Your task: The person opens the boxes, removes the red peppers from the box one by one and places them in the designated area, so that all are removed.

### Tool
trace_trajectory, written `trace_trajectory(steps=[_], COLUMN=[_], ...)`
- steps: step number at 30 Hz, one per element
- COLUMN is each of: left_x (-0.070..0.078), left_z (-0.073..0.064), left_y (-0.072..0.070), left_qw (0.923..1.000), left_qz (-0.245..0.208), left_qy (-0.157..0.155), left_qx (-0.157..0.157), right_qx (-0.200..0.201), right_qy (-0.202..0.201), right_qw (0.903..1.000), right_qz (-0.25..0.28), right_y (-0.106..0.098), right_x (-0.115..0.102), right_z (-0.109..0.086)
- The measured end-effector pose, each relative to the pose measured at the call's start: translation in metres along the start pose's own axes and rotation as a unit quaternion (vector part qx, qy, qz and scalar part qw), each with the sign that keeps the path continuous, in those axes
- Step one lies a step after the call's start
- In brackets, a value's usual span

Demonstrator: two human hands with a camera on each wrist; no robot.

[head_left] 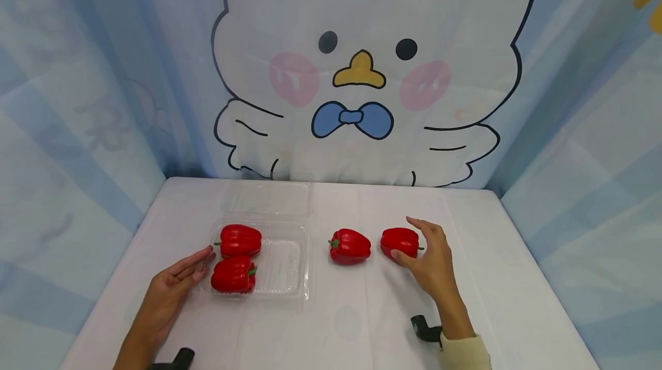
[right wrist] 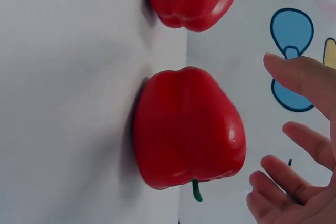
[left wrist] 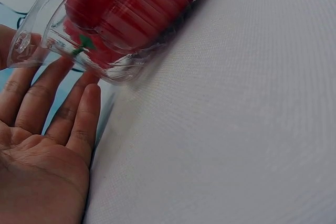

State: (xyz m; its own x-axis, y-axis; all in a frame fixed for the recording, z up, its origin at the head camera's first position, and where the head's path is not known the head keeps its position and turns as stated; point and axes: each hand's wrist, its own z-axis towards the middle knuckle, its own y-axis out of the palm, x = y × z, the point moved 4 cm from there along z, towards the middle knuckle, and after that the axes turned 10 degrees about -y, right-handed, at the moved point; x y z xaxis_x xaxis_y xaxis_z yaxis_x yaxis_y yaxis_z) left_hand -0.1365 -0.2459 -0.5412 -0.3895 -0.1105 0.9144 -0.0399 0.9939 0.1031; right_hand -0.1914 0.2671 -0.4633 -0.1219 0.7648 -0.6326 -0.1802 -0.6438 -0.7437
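Observation:
At the left, a clear plastic clamshell container (head_left: 281, 261) lies with its lid folded back. Two red bell peppers, one at the back (head_left: 240, 240) and one in front (head_left: 234, 275), fill its left side. My left hand (head_left: 168, 295) pinches the container's left rim between thumb and fingertips, close by the peppers. My right hand (head_left: 431, 255) is spread around another red bell pepper (head_left: 399, 242) on the table; in the right wrist view a gap separates thumb and fingers from this pepper (right wrist: 189, 129). A fourth-spot bell pepper (head_left: 350, 246) lies between it and the container.
The white-covered table (head_left: 331, 330) ends at a cartoon-printed curtain (head_left: 362, 151) behind, with blue-and-white curtains at both sides. The transparent lid (head_left: 269, 199) lies flat toward the back edge. Dark camera mounts (head_left: 426, 330) show by both wrists.

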Motion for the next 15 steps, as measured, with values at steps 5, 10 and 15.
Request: trace_trajectory(steps=[5,10,15], left_x=[0.000,0.000,0.000], left_z=[-0.001,-0.001,-0.001], left_y=[0.001,0.001,0.000], left_qw=[1.0000,1.0000,1.0000], left_qz=[-0.003,-0.004,-0.003], left_qy=[0.000,0.005,0.003], left_qx=[-0.001,-0.006,-0.005], right_qx=[0.029,0.048,0.062], right_qy=[-0.029,-0.062,-0.094], right_qw=[0.9990,0.9962,0.9919], right_qz=[0.015,0.038,0.058], right_y=[-0.004,-0.005,-0.003], right_x=[-0.020,-0.039,-0.057], right_z=[-0.003,-0.006,-0.008])
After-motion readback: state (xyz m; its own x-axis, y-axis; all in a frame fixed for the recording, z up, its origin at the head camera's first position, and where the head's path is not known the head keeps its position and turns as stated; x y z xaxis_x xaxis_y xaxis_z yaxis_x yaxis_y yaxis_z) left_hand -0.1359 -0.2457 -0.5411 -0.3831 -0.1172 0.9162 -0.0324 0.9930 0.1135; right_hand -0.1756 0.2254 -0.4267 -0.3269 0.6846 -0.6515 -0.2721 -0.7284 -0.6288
